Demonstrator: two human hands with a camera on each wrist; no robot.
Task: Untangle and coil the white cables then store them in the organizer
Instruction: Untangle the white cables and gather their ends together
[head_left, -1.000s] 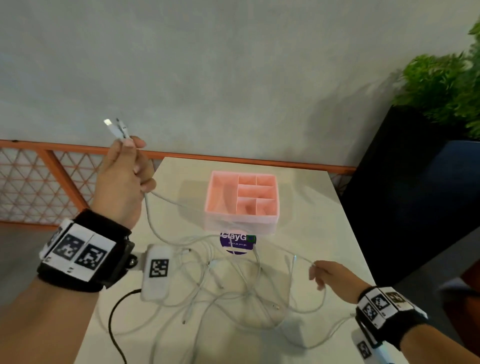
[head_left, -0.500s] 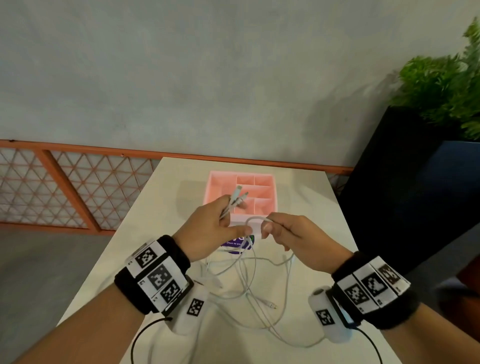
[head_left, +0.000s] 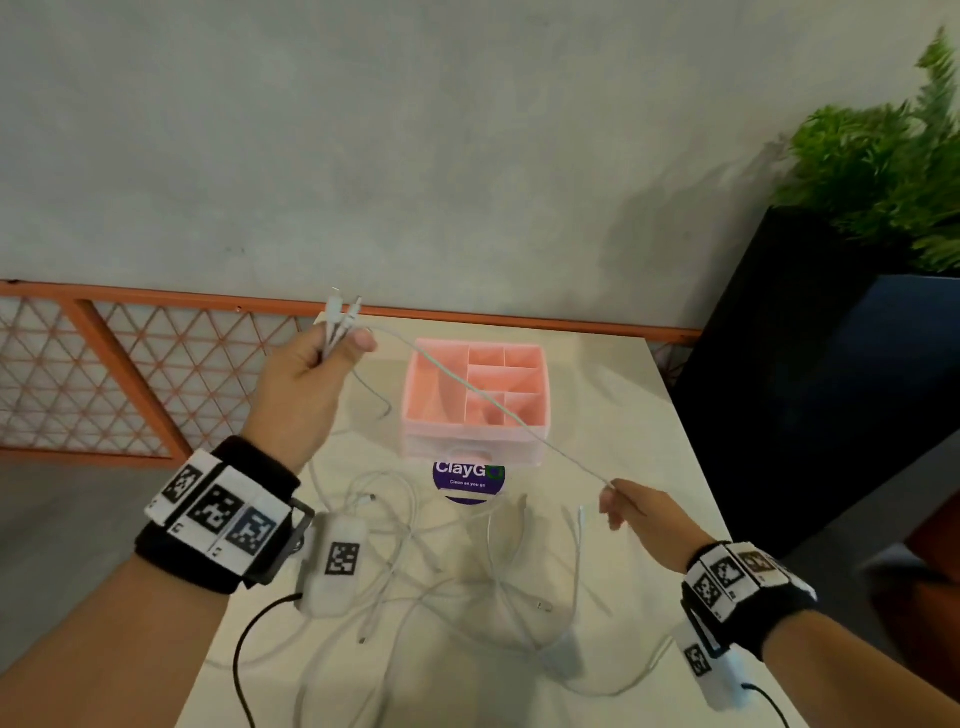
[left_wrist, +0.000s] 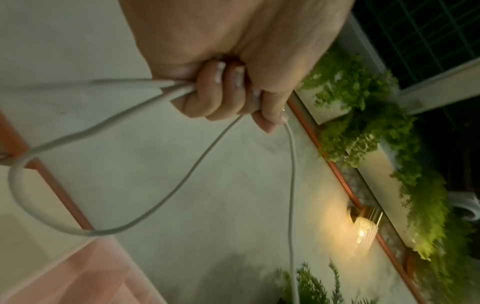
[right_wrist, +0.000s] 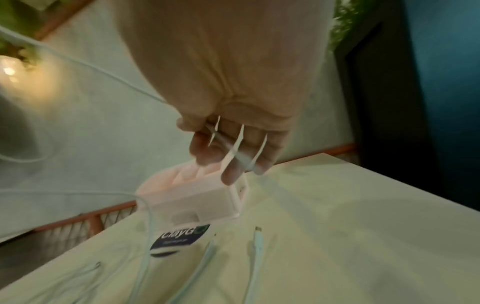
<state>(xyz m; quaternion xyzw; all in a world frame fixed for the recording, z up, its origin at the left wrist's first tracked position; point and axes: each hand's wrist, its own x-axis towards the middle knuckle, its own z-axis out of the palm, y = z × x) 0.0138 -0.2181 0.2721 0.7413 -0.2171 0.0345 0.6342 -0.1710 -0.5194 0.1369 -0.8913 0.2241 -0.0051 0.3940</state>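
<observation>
Cable (head_left: 483, 397) over organizer (head_left: 422, 410); plant (head_left: 878, 156) beside.

The organizer (head_left: 474, 400) sits at the back of the table (head_left: 613, 395), with a round sticker (head_left: 468, 477) right in front of it. Loose cables (head_left: 467, 582) lie in front of the sticker. One cable (head_left: 488, 397) runs in the air over the organizer, from the left hand (head_left: 306, 384) to the right hand (head_left: 641, 512).

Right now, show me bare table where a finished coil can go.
Bare: the cream table right of the pink plastic organizer, and the far strip behind it. Crowded: the loose white cable tangle in front, between both wrists.
</observation>
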